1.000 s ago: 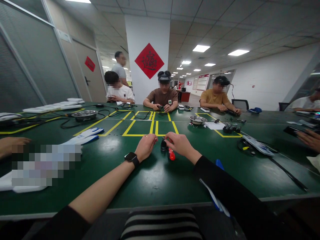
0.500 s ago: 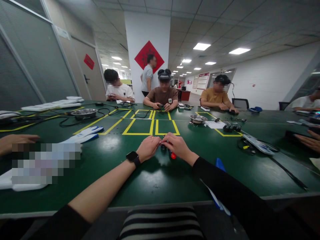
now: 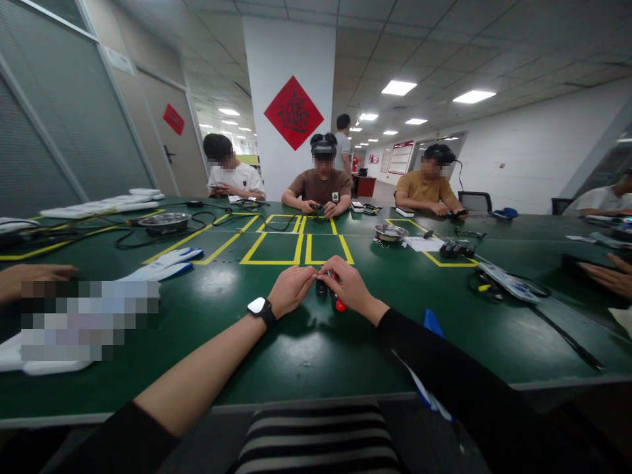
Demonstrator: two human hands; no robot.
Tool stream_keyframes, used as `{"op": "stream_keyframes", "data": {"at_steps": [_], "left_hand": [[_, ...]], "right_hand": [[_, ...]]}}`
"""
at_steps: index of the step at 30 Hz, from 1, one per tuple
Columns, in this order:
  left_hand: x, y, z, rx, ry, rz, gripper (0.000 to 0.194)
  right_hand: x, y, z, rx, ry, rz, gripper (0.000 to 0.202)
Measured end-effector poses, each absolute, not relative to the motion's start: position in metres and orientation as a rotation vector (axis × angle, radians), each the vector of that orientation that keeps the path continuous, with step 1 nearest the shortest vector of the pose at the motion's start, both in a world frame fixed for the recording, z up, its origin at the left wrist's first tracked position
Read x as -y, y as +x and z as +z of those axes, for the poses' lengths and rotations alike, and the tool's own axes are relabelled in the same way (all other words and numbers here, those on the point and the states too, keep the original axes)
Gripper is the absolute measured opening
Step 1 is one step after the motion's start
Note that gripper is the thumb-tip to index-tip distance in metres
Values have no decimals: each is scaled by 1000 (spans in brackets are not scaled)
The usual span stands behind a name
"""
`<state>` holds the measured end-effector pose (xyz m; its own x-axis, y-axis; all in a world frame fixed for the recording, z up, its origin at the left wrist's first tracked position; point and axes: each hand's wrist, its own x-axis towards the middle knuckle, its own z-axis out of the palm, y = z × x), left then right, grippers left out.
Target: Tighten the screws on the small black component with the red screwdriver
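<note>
Over the green table [image 3: 276, 368], my left hand [image 3: 292, 289] and my right hand [image 3: 346, 284] meet at their fingertips. Both are closed in a pinch, thumbs and forefingers pressed together. Whatever lies between the fingertips is too small to make out. Just below them is a small black object [image 3: 321, 288], partly covered by the fingers. A red-ended piece [image 3: 340, 305] shows beneath my right hand; its kind is hidden. On my left wrist sits a watch [image 3: 260, 307].
White-and-blue gloves [image 3: 172, 262] lie left, beside another person's hand [image 3: 39, 280]. Metal bowls [image 3: 165, 222] and a white paper [image 3: 425, 244] with black parts [image 3: 457, 249] are farther back. A blue object [image 3: 434, 324] lies by my right forearm. Several people sit around the table.
My hands stay together, with a slight shift in the fingers. The red-ended piece looks slightly lower in tilt and more covered. A person in the background has walked to the right.
</note>
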<state>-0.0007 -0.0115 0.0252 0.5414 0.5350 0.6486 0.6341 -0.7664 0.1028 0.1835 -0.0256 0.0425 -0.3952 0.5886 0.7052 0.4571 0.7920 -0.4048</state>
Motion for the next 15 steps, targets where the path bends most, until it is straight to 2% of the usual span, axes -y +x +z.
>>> {"op": "stream_keyframes", "data": {"at_steps": [6,15], "left_hand": [[14,2,29,1110,-2455,-1177,20],[10,6,24,943,-2670,-1143,60]], "right_hand": [[22,183,39,1993,-891,223,9],[24,186,43,2021,-940,199,7]]}}
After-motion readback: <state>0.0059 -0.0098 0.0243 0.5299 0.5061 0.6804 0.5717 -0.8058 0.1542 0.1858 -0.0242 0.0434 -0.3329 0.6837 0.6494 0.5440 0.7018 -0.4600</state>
